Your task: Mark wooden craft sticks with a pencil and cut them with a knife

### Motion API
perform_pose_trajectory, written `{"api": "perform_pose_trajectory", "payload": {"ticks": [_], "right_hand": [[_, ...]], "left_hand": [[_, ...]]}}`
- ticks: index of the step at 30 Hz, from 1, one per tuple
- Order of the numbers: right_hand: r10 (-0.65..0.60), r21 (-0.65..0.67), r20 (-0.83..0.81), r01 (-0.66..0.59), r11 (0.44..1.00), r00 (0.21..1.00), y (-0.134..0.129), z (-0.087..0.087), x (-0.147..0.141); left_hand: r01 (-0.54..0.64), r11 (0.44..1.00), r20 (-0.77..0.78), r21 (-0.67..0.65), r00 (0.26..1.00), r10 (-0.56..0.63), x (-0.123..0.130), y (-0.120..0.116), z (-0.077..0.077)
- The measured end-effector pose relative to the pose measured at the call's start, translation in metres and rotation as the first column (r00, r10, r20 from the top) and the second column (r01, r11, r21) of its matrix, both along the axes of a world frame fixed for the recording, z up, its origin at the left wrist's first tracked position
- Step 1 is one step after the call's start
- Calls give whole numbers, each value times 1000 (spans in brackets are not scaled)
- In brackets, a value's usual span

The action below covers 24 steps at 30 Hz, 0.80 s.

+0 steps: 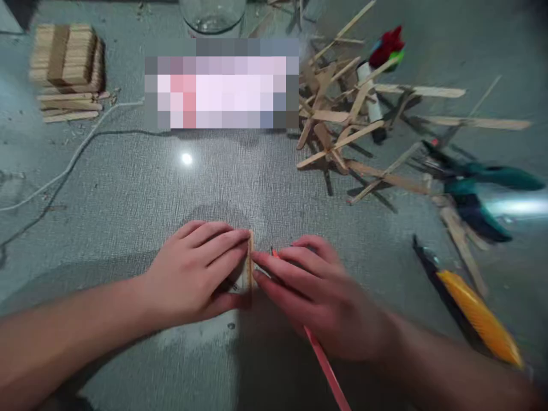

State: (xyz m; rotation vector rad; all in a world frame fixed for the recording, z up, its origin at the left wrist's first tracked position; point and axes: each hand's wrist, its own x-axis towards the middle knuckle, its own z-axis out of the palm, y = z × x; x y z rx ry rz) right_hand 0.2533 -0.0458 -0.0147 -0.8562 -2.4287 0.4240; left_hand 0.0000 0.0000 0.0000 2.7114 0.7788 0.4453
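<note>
Near the front middle of the table, a narrow wooden craft stick (250,268) lies lengthwise between my two hands. My left hand (201,268) is closed along its left side, fingertips at the far end and thumb at the near end. Something pale with dark marks shows under that palm, too covered to name. My right hand (312,285) has a red pencil (325,365) tucked in its grip, the dark tip poking out by the fingers. Two fingertips of this hand touch the stick's right side.
At right lie a yellow utility knife (479,314), teal-handled pliers (479,188) and a pile of glued craft sticks (342,125). Bundled sticks (64,57) sit back left, near a white cable (81,148). A glass jar (214,17) stands behind a blurred-out patch.
</note>
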Motion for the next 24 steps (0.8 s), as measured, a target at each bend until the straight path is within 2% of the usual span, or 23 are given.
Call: {"api": "perform_pose_trajectory", "payload": {"ticks": [24], "right_hand": [[-23, 6, -2, 23, 1000, 1000, -1, -1, -2]], "left_hand": [[2, 1000, -21, -31, 1000, -2, 1, 1, -1]]}}
